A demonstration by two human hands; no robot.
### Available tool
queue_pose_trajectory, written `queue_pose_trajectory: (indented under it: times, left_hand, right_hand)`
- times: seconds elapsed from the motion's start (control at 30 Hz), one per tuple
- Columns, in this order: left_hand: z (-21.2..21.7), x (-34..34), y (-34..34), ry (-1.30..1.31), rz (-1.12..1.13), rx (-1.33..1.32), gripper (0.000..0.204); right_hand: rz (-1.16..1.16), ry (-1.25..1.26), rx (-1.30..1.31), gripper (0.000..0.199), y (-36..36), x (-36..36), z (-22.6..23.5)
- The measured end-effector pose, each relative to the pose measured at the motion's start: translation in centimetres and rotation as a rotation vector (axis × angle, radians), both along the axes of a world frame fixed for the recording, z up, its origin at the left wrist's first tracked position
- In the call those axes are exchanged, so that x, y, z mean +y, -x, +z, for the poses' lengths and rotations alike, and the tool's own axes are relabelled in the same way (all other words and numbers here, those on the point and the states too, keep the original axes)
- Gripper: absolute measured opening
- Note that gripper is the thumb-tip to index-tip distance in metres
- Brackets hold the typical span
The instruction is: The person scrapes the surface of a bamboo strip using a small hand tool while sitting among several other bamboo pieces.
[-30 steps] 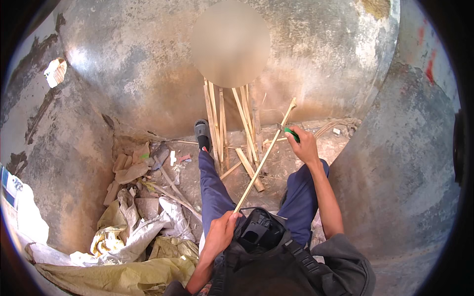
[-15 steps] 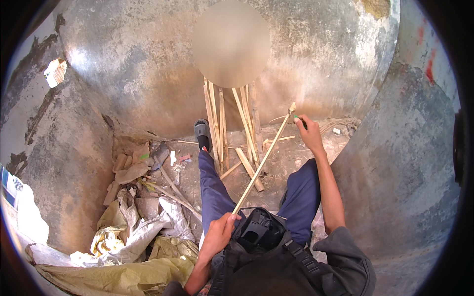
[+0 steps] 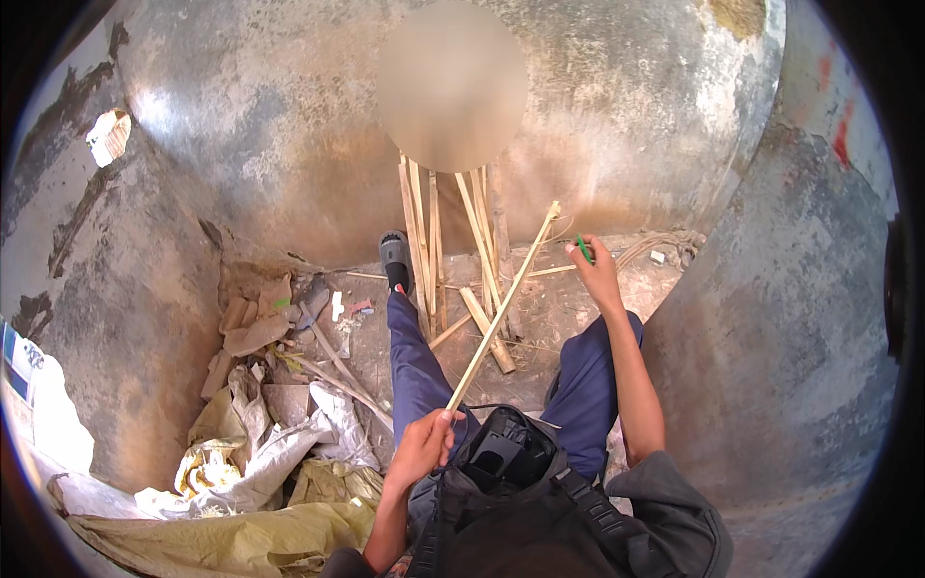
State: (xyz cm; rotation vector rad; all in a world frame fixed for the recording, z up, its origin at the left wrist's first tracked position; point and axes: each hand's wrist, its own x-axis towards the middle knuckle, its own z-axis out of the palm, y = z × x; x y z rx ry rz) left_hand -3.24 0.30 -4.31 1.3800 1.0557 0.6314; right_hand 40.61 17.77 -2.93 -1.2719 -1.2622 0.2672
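My left hand [image 3: 422, 449] is closed round the near end of a long pale bamboo strip [image 3: 509, 301], which slants up and away to the right. At its far end the strip looks slightly thicker, with a thin curl hanging beside it. My right hand [image 3: 601, 276] is closed on a small green-handled tool [image 3: 585, 248], whose working end I cannot make out. That hand sits just right of the strip's far end, apart from it.
Several bamboo strips [image 3: 479, 226] lean on the concrete wall [image 3: 289, 154] ahead. A short thick bamboo piece [image 3: 488, 332] lies on the floor between my legs. Crumpled sacks [image 3: 279, 462] and scraps fill the left side. A curved wall [image 3: 790, 318] rises close on the right.
The strip's far end has swung a little left. My right hand has come away from it and dropped slightly, still with the green-handled tool. My left hand has barely shifted.
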Motion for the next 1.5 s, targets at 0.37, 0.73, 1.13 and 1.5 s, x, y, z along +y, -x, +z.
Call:
queue_pose_trajectory:
  times: [0.37, 0.73, 1.13, 1.5]
  left_hand:
    - [-0.1, -0.6, 0.2, -0.063, -0.025, 0.056, 0.038]
    - [-0.3, -0.7, 0.1, -0.11, -0.02, 0.118, 0.031]
    - [0.2, -0.7, 0.6, -0.214, -0.038, 0.266, 0.032]
    - [0.0, -0.6, 0.8, -0.153, -0.048, 0.243, 0.033]
  right_hand:
    - [-0.238, 0.0, -0.061, 0.04, 1.0, 0.2, 3.2]
    - [-0.184, -0.099, -0.515, 0.025, -1.2, 0.9, 2.5]
    - [-0.07, -0.045, -0.432, 0.019, -3.2, 0.7, -0.1]
    - [-0.013, 0.09, -0.407, 0.032, -2.5, 0.2, 0.1]
